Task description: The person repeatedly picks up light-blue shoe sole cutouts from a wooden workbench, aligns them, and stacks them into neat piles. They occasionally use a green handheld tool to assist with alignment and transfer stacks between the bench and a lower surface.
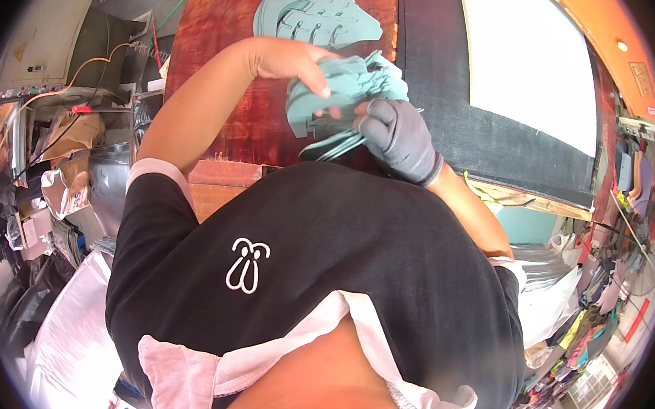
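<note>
My bare left hand (pixel 293 61) is closed around a bundle of flat pale-teal cut pieces (pixel 350 82), its thumb lying over the top piece. At the bundle's lower right, my right hand (pixel 403 138) wears a grey glove and has its fingers curled in against the edge of the pieces. Thin teal edges (pixel 337 142) fan out below the hands, close to my black shirt. Farther off on the reddish-brown board (pixel 218 29) lies another group of teal cut pieces (pixel 327 23), with slots and notched edges.
A dark work surface (pixel 436 84) adjoins the board on the right, with a large white sheet (pixel 531 67) on it. An orange machine panel (pixel 629 50) stands at the far right. Cluttered shelves and a grey cabinet (pixel 42 29) are on the left.
</note>
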Demonstrator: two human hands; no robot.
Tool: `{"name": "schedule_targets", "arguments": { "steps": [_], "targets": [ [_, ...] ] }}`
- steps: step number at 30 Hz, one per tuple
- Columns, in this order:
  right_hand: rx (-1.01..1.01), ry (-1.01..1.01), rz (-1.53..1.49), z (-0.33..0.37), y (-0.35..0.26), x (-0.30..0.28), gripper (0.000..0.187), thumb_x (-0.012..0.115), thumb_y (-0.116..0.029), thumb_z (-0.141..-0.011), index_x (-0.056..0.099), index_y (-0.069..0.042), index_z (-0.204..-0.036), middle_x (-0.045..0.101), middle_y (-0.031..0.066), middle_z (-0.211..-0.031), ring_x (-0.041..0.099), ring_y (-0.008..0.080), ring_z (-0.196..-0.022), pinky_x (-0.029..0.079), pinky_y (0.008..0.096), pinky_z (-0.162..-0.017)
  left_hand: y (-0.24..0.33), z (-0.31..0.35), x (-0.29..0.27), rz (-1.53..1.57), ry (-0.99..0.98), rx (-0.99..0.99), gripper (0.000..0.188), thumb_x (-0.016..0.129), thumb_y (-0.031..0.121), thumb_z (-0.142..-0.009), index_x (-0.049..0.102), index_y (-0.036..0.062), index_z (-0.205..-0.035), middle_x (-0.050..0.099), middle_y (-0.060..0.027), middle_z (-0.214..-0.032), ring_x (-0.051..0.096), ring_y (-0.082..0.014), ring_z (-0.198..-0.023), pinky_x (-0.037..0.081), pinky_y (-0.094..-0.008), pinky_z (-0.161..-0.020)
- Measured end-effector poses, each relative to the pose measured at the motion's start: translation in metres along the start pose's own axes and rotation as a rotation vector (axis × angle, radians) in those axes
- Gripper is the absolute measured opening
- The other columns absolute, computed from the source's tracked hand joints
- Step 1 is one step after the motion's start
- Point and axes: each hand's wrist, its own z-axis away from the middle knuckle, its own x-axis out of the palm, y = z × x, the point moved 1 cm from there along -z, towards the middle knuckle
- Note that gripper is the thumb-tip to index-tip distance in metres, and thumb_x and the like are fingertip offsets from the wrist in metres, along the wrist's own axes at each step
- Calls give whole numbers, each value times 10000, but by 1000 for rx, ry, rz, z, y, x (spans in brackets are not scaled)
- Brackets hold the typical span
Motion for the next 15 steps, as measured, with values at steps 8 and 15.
{"name": "schedule_targets", "arguments": {
  "steps": [8, 15],
  "targets": [
    [240, 217, 155, -2, -11, -2, 475, 764, -64, -522, 591, -46, -964, 577, 110, -964, 580, 300, -859, 481, 375, -721, -5, 13, 28, -81, 83, 23, 796, 694, 279, -810, 280, 14, -1436, 440, -71, -1357, 391, -162, -1240, 306, -318, -1049],
    [169, 182, 177, 7, -8, -4, 414, 769, -85, -542, 604, -67, -921, 570, 84, -943, 573, 274, -863, 477, 380, -723, -16, 10, 23, 16, 134, 61, 704, 654, 319, -851, 352, 0, -1402, 466, -65, -1342, 409, -147, -1227, 306, -298, -1043]
  ]
}}
